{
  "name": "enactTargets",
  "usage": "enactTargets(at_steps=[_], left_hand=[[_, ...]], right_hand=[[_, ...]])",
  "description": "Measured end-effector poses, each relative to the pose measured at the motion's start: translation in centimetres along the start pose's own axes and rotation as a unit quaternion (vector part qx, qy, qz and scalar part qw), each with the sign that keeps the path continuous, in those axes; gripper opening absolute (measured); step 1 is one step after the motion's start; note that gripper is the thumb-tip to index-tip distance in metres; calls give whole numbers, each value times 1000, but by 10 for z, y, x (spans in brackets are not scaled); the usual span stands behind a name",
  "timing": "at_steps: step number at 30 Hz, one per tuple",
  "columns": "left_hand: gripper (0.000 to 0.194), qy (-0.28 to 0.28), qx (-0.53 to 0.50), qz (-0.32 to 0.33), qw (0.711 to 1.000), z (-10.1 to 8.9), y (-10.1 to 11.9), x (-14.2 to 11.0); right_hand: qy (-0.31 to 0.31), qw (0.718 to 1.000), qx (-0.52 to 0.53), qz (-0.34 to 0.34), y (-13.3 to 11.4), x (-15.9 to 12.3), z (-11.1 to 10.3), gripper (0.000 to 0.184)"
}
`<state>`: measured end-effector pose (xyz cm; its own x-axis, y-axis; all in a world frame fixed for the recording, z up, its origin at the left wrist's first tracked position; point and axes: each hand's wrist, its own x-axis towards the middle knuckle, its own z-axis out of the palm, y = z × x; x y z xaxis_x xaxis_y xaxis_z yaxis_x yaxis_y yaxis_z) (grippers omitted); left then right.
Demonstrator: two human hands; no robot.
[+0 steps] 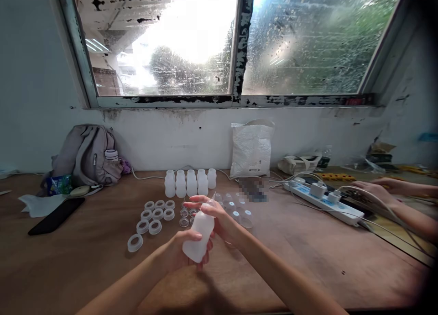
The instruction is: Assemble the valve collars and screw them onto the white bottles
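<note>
A frosted white bottle point(199, 235) is held tilted over the table, its top leaning away to the right. My left hand point(186, 249) wraps round its lower body, thumb across the front. Around the bottle's neck my right hand point(219, 217) is closed, and a small clear pointed tip rises between its fingers. Left of the hands lie several translucent rings point(158, 214). Small clear dome-like pieces point(184, 222) sit just behind the bottle, partly hidden by my hands. Clear round caps point(246, 222) are spread to the right. Several more frosted bottles point(191, 183) stand in rows behind.
On the right lies a power strip point(325, 203) with plugs and trailing cables. Beyond it another person's hands point(376, 194) are at work. A white plastic bag point(251, 149) leans against the wall. A backpack point(87, 155) and a black phone-like slab point(56, 216) are at left.
</note>
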<state>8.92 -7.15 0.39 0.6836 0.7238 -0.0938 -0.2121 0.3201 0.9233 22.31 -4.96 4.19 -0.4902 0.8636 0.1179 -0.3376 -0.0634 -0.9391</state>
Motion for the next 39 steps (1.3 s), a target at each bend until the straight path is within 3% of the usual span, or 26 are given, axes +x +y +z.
enactTargets(at_steps=[3,7,11,15,18,21,24,27,30,32,36,39], left_hand=[[26,-21,-7,24,999,3,-3,-2],[19,52,124,120,984,-2,-12,10],[16,149,254,221,930,-10,-19,22],[15,223,366,252,868,-10,-18,28],[24,252,407,271,835,-8,-15,30],[32,253,426,283,821,-11,-12,30],[33,254,435,267,822,-22,-12,29],[35,279,395,248,839,-32,-15,28],[35,296,355,238,854,-39,-18,29],[34,298,349,233,858,-42,-19,29],[34,279,372,233,854,-45,-20,28],[35,271,402,239,841,-46,-21,26]], right_hand=[[-16,999,31,-24,-4,0,4,17],[32,998,6,-53,-2,6,7,9],[66,994,-41,-78,0,11,6,9],[114,983,-85,-115,-1,13,5,13],[129,975,-130,-126,-2,13,3,17],[116,965,-217,-93,-4,12,-4,28],[120,925,-345,-106,-9,6,-20,36],[163,848,-489,-124,-14,-6,-45,34],[143,773,-614,-67,-14,-22,-71,25],[106,742,-662,-18,-9,-32,-85,23],[62,723,-687,37,5,-42,-96,22],[59,746,-663,16,1,-38,-90,19]])
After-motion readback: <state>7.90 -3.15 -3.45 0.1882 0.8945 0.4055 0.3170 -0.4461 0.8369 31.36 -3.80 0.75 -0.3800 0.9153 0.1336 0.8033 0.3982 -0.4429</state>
